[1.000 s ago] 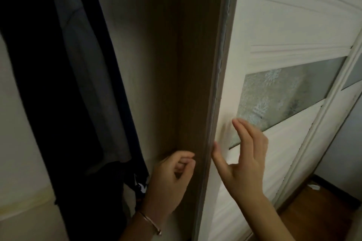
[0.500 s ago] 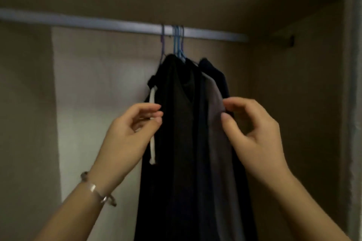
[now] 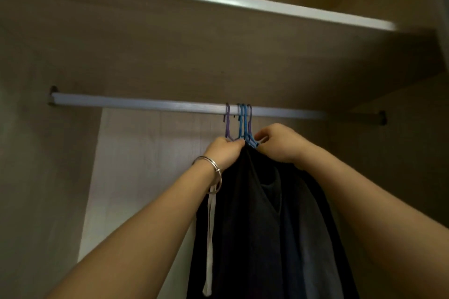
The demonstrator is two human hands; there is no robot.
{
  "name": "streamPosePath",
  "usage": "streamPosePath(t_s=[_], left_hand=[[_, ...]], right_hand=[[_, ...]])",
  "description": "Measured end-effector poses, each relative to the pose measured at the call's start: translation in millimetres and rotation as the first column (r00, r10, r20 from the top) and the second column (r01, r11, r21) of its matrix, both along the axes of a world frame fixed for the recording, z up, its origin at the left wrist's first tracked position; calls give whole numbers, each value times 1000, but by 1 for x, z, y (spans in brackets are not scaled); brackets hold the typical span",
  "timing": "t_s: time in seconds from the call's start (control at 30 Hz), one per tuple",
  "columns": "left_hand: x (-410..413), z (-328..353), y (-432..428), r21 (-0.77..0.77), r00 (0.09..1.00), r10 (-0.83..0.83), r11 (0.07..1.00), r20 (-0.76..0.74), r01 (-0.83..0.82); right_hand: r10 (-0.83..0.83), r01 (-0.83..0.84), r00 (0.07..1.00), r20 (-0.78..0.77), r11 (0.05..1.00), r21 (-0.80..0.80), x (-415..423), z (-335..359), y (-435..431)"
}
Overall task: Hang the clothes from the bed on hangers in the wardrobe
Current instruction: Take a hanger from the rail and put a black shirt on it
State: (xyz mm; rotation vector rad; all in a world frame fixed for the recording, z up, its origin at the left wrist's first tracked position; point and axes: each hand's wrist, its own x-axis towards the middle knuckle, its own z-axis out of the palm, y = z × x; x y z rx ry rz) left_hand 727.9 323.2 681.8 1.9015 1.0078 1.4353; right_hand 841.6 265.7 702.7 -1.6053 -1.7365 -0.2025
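My left hand (image 3: 224,150) pinches the top of the dark clothes (image 3: 267,221) just under the hangers (image 3: 243,126), and my right hand (image 3: 279,143) pinches them from the other side. Half a second ago both hands were lower, at the fabric's sides. Now they are up by the hooks on the rail (image 3: 145,104), so I judge I'm settling these garments in place. No writing shows.

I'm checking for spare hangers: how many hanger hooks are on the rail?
4, bunched on the rail: a left purple hook, two blue hooks beside it, and a right purple hook. Others may hide behind them.
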Motion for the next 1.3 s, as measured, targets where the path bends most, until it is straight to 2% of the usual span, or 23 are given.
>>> streamPosePath(t_s=[0.17, 0.27, 0.4, 0.47, 0.57, 0.7, 0.8, 0.97, 1.13, 1.23, 1.3], left_hand=[[14, 22, 6, -121, 999, -12, 993, -43, 7], [15, 26, 13, -117, 1000, 13, 993, -18, -15], [2, 26, 22, -159, 995, 89, 984, 41, -82], [-7, 27, 20, -176, 993, 107, 980, 53, -96], [-13, 33, 22, -108, 985, 171, 980, 31, -167], [-26, 36, 28, -91, 970, 242, 967, 13, -240], [-48, 38, 29, -62, 966, 256, 964, -31, -258], [-95, 37, 24, -45, 949, 284, 955, -138, -292], [-114, 43, 15, -93, 952, 262, 956, -160, -279], [-114, 49, 8, -206, 933, 193, 943, -304, -262], [-110, 52, 6, -188, 892, 251, 922, -376, -338]], right_hand=[[6, -4, 1000, 20, 995, -96, -5, 11, 10], [25, -36, 998, -58, 980, -196, -8, 14, 10], [8, -27, 997, -70, 962, -270, -15, 16, 19], [28, -62, 990, -137, 966, -252, -22, 15, 24], [50, -72, 984, -171, 990, -123, -31, 13, 35], [177, -192, 939, -295, 981, -22, -45, 15, 44], [306, -342, 872, -381, 939, -28, -58, 12, 41], [471, -559, 772, -428, 822, -104, -89, 4, 39], [501, -584, 787, -360, 794, -171, -104, 1, 41], [505, -592, 780, -369, 787, -175, -101, -1, 42], [489, -568, 796, -358, 807, -159, -94, 0, 42]])
